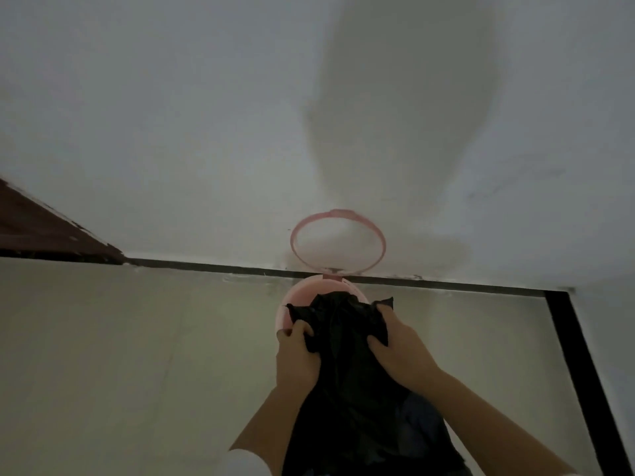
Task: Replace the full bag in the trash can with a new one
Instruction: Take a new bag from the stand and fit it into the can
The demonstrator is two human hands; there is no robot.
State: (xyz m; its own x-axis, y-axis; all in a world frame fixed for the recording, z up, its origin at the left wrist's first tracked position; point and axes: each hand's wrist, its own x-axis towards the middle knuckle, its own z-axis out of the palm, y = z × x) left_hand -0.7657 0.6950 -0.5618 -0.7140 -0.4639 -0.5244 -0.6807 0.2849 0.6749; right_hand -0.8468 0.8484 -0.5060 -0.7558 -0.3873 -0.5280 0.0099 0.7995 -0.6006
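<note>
A black trash bag (pixel 347 372) hangs from both my hands, low in the middle of the view. My left hand (pixel 297 359) grips the bag's top edge on the left. On the right side my right hand (pixel 398 345) clutches its bunched top. Just behind the bag stands a small pink trash can (pixel 299 297) against the wall; most of its opening is hidden by the bag. Its pink ring lid (pixel 338 242) is flipped up and leans on the white wall.
The white wall (pixel 206 115) rises directly behind the can, with a dark baseboard line (pixel 206 265) at its foot. A black strip (pixel 580 365) runs along the floor on the right. A brown surface (pixel 37 228) shows at far left. The pale floor (pixel 120 355) spreads left.
</note>
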